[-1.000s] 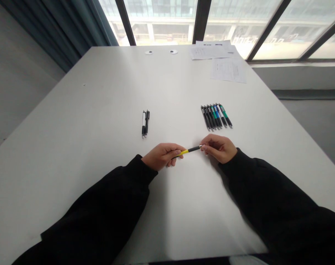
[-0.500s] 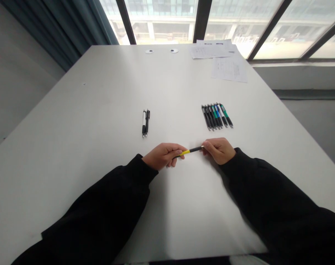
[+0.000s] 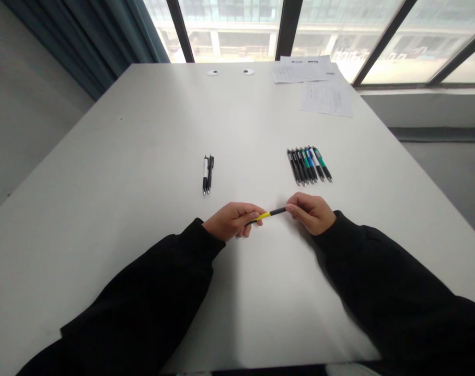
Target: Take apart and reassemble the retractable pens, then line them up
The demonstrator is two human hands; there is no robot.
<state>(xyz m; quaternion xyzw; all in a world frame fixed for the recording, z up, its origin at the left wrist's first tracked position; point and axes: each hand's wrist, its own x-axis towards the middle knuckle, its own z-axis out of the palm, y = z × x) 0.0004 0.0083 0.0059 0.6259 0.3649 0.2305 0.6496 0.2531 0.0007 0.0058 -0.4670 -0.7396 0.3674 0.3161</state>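
Left hand (image 3: pixel 231 221) gripping yellow end of slim yellow-and-black pen (image 3: pixel 269 213), right hand (image 3: pixel 311 213) gripping black end, pen bridging both hands. Ahead of left hand, two white-and-black click pens (image 3: pixel 208 174); ahead of right hand, row of black, blue and green click pens (image 3: pixel 309 165).

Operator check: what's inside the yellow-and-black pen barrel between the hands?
The opaque yellow-and-black pen barrel shows only its outer surface between the left hand and right hand. Its inside cannot be seen, and both ends are hidden in the hands.
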